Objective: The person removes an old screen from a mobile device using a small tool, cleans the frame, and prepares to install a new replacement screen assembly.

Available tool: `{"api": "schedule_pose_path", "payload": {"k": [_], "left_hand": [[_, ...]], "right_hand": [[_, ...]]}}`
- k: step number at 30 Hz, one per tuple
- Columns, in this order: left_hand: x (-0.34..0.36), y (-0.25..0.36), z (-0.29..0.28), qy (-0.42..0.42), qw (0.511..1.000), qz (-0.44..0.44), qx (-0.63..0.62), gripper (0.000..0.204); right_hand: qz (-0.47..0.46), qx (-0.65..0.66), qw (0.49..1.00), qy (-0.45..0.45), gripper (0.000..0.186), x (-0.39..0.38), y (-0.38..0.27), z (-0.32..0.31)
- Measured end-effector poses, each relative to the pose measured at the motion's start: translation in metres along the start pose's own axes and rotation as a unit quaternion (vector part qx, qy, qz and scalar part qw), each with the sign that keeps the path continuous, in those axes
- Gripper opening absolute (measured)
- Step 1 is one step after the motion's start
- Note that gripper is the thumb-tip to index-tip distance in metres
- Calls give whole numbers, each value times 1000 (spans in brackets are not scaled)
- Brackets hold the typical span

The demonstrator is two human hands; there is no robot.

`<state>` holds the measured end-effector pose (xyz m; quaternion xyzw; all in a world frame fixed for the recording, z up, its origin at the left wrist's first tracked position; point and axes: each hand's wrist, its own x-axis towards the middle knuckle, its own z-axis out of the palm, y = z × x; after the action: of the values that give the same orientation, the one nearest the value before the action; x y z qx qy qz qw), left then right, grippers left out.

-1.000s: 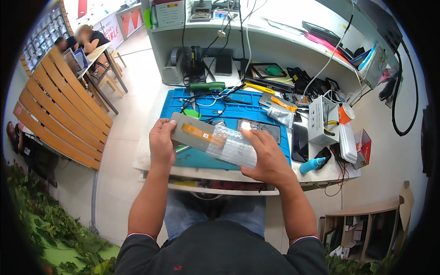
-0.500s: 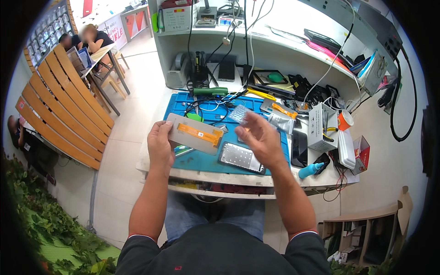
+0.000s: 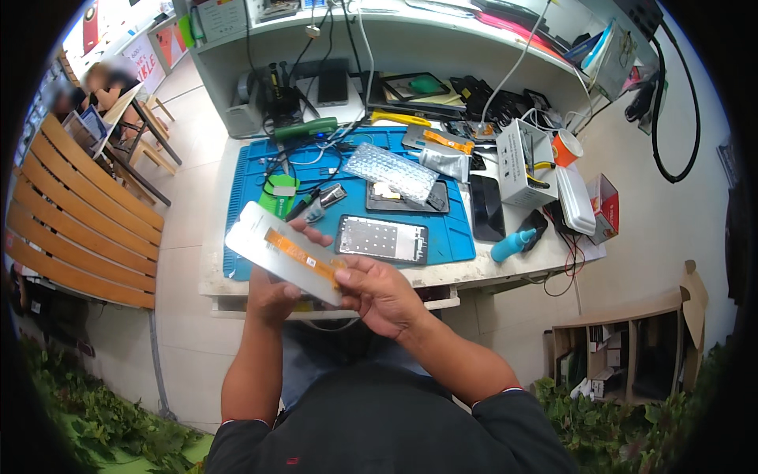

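Observation:
My left hand [image 3: 272, 292] holds a flat pale screen panel [image 3: 253, 241] from beneath, its fingertips showing past the far edge. An orange ribbon cable [image 3: 292, 253] runs along the panel’s upper face. My right hand [image 3: 379, 296] grips the panel’s right end, thumb on top. Beyond it, a silver phone frame [image 3: 371, 235] lies on the blue mat [image 3: 456, 243]. Behind the frame, a bubble-wrap sleeve [image 3: 387, 170] rests over a dark-rimmed phone part [image 3: 403, 207]. A green plastic piece [image 3: 278, 197] and small tools are on the mat’s left.
A white box with tools [image 3: 517, 174], black phone [image 3: 487, 207], blue bottle [image 3: 512, 245] and orange cup [image 3: 567, 147] stand or lie at the right. A cluttered shelf [image 3: 426, 39] spans the back. Slatted wooden furniture [image 3: 87, 213] and seated people [image 3: 103, 87] are at left.
The bubble-wrap sleeve has come off the panel and lies on the mat. My right hand has returned to the panel, which both hands now hold lower and nearer me.

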<state>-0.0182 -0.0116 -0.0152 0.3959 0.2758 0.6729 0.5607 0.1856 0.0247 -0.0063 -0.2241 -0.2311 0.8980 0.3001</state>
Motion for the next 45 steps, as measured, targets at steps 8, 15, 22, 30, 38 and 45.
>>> {"api": "schedule_pose_path", "payload": {"k": [8, 15, 22, 30, 38, 45], "left_hand": [[-16, 12, -30, 55, 993, -8, -108, 110], [-24, 12, -37, 47, 992, 4, -120, 105], [-32, 23, -35, 71, 993, 8, -97, 105], [-46, 43, -32, 126, 987, 67, -77, 95], [-60, 56, -49, 165, 980, 74, -84, 92], [-42, 39, -33, 109, 990, -27, -90, 96]], "right_hand": [[-315, -684, 638, 163, 19, -21, -63, -42], [-185, -874, 449, 26, 66, 2, -106, -37], [-153, -850, 504, -19, 43, 25, -130, -30], [-112, -611, 783, 17, 28, -23, -135, 15], [-63, -117, 991, -33, 31, -95, -76, 65], [-64, -34, 997, -32, 49, 3, -55, -20]]}}
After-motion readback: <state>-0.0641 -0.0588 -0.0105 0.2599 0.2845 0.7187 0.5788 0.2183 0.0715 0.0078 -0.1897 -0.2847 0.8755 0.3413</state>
